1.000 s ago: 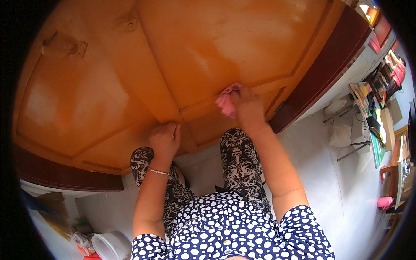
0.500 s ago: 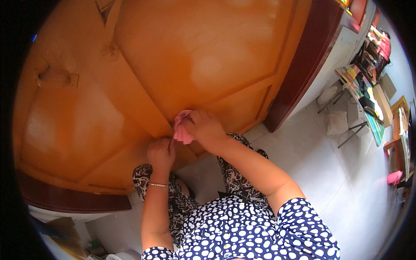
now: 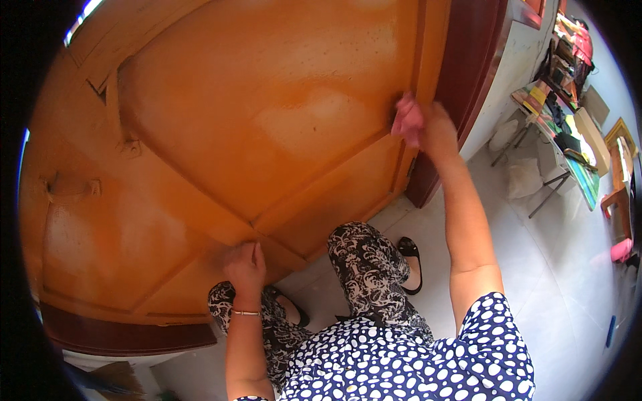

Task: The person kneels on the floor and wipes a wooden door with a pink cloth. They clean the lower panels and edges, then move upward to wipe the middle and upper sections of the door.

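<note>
My right hand point(image 3: 438, 137) grips a crumpled pink cloth point(image 3: 409, 121) and presses it to the right-hand border of an orange-brown panelled wooden door point(image 3: 267, 100). That arm is stretched out to the right. Lower down, on the left, my left hand point(image 3: 246, 269) is curled into a fist, close to the lower panel. Its fingertips are turned away from view, and nothing sticks out of the fist. A bracelet circles the left wrist. Raised mouldings cross the door, meeting between my two hands.
A door handle point(image 3: 72, 188) juts out at the far left. The dark red frame point(image 3: 461, 87) borders the door on the right. Beyond it, a folding table point(image 3: 582, 180) carries assorted items, with a white bag point(image 3: 523, 178) beneath. Pale tiles point(image 3: 495, 200) cover the floor.
My right hand, still holding the pink cloth, has moved up and right from the middle moulding to the door's right border. My left hand has sunk slightly, and the view has shifted.
</note>
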`<state>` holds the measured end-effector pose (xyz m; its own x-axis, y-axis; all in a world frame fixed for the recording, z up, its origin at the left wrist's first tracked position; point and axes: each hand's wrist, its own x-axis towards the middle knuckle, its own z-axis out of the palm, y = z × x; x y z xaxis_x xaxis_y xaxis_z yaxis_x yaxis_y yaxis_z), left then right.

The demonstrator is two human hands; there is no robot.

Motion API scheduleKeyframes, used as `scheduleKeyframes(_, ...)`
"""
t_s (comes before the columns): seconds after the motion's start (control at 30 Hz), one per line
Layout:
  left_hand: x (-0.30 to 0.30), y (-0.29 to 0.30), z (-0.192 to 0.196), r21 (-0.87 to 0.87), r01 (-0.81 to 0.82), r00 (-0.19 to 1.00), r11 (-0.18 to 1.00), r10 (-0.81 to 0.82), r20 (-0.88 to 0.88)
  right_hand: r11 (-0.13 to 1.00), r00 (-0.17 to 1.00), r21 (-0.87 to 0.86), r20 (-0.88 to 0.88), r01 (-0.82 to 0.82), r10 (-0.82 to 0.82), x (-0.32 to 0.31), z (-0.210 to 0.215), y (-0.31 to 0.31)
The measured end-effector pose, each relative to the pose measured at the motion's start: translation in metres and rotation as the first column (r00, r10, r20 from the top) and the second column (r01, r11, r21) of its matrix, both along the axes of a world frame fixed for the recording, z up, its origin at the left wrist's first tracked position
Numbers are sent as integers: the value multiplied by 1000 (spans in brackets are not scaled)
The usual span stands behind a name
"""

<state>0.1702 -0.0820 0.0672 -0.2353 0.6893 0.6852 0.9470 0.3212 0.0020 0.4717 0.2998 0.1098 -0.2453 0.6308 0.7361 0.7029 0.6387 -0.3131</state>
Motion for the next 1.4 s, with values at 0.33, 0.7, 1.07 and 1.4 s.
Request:
scheduleKeyframes(0.33, 5, -4, 6, 49, 17, 998, 999, -20, 54, 970, 750, 231, -626, -82, 212, -63, 59, 19)
scheduleKeyframes(0.7, 11, -4, 6, 6, -39, 997, 999, 38, 70, 946, 765, 233, -558, -226, 320, -142, 3, -119)
scheduleKeyframes(1.07, 10, 10, 12, 24, 8, 1000, 1000, -9, 22, 670, 765, 488, -7, -559, 644, -191, 4, -211)
scheduleKeyframes(1.4, 7, 1, 1, 70, -7, 998, 997, 3, 56, 841, 835, 437, -290, -319, 468, -135, 11, -95)
